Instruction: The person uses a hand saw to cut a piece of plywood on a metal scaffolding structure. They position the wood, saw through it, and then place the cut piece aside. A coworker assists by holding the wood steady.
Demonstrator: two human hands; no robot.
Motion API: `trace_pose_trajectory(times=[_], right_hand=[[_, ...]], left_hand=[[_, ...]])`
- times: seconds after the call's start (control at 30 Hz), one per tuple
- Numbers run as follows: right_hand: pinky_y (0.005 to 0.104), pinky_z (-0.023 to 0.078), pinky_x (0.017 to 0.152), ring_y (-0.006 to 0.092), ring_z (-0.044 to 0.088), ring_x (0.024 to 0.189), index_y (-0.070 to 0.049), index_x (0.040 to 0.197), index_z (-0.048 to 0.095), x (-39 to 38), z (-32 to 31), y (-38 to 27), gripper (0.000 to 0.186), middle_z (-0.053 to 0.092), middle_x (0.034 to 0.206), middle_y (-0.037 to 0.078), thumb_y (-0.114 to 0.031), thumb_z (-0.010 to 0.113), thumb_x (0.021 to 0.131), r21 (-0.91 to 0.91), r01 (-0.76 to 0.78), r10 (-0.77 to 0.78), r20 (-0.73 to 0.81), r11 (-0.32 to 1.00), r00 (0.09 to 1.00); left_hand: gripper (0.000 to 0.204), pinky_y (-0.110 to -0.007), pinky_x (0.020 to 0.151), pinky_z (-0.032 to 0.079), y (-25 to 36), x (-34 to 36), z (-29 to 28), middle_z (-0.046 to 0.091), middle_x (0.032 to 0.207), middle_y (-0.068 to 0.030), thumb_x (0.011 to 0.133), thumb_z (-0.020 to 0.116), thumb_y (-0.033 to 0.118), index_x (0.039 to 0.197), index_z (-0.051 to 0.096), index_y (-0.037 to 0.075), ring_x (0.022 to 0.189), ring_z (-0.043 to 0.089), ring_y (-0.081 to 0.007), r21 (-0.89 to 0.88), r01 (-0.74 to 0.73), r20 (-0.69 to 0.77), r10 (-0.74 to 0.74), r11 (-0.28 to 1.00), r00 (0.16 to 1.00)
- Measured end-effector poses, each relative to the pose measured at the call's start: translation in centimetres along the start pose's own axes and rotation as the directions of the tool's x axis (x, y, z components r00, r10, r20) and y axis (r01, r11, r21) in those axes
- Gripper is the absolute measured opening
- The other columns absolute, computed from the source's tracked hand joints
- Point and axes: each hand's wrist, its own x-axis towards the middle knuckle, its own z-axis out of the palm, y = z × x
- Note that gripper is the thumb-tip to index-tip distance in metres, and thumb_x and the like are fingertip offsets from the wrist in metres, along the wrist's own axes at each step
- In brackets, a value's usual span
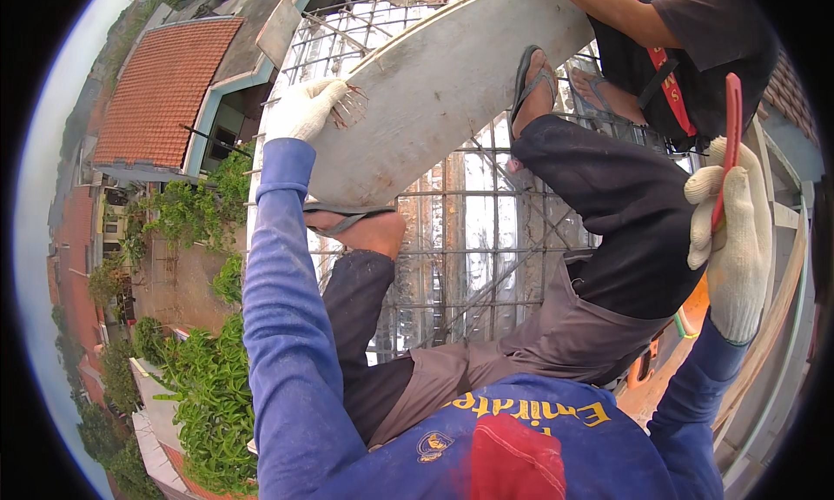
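My left hand (300,111), in a white knit glove, is closed on a small bunch of thin rusty tie wires (350,109) whose ends fan out. It is over the near-left part of a long grey board (434,92), which lies slanting across the steel bar mesh (445,192). On the right, my right hand (738,248), also gloved, is raised and wrapped round a tool with a slim red handle (733,122). The handle points up past the fingers; the tool's working end is hidden.
Shiny metal decking (478,213) lies beneath the bars. My sandalled feet rest by the board. A co-worker (695,31) crouches at the upper right, one arm over the board. The left edge drops to a yard with shrubs (204,387) and a tiled roof (165,92).
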Motion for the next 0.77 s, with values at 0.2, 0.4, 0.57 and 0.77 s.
trace_pose_trajectory(times=[0.2, 0.4, 0.57, 0.77], right_hand=[[0.0248, 0.054, 0.068, 0.0076, 0.058, 0.075, 0.001, 0.148, 0.057, 1.4, 19.4, 6.6, 0.040, 0.060, 0.095, -0.001, -0.016, 0.052, 0.112, 0.483, -0.541, 0.114, 0.664, 0.688, 0.739], [0.0242, 0.049, 0.061, 0.0047, 0.054, 0.068, -0.003, 0.139, 0.064, 1.8, 28.9, 9.1, 0.037, 0.060, 0.085, -0.003, -0.028, 0.054, 0.115, 0.383, -0.407, 0.044, 0.681, 0.829, 0.731], [0.0247, 0.045, 0.052, 0.0046, 0.050, 0.061, -0.006, 0.137, 0.066, 2.8, 31.6, 10.9, 0.035, 0.059, 0.082, -0.002, -0.032, 0.054, 0.116, 0.227, -0.147, 0.005, 0.528, 0.963, 0.849], [0.0259, 0.053, 0.053, 0.0074, 0.061, 0.066, -0.008, 0.151, 0.054, 3.9, 33.3, 12.4, 0.046, 0.066, 0.091, 0.001, -0.035, 0.057, 0.114, 0.272, -0.357, 0.173, 0.524, 0.894, 0.834]], left_hand=[[0.041, -0.034, 0.086, 0.056, 1.5, 1.2, 1.0, 0.084, 0.104, -0.0068, 0.106, 0.069, 0.042, 0.127, 0.082, 0.010, 0.090, 0.073, -0.0149, 0.016, -0.032, 0.043, 0.031, 0.999, 0.999], [0.045, -0.034, 0.090, 0.056, 0.9, 0.8, 0.8, 0.084, 0.107, -0.0076, 0.103, 0.069, 0.049, 0.129, 0.082, 0.014, 0.095, 0.075, -0.0168, 0.090, -0.010, -0.011, 0.011, 0.996, 1.000], [0.045, -0.034, 0.092, 0.056, 0.0, 0.9, 0.6, 0.084, 0.109, -0.0071, 0.102, 0.071, 0.049, 0.128, 0.083, 0.016, 0.098, 0.076, -0.0186, 0.081, -0.008, -0.025, 0.011, 0.997, 1.000], [0.052, -0.035, 0.093, 0.056, -0.3, 1.5, 0.3, 0.084, 0.109, -0.0096, 0.102, 0.070, 0.054, 0.129, 0.082, 0.012, 0.101, 0.077, -0.0199, 0.101, -0.021, 0.021, 0.019, 0.995, 1.000]])
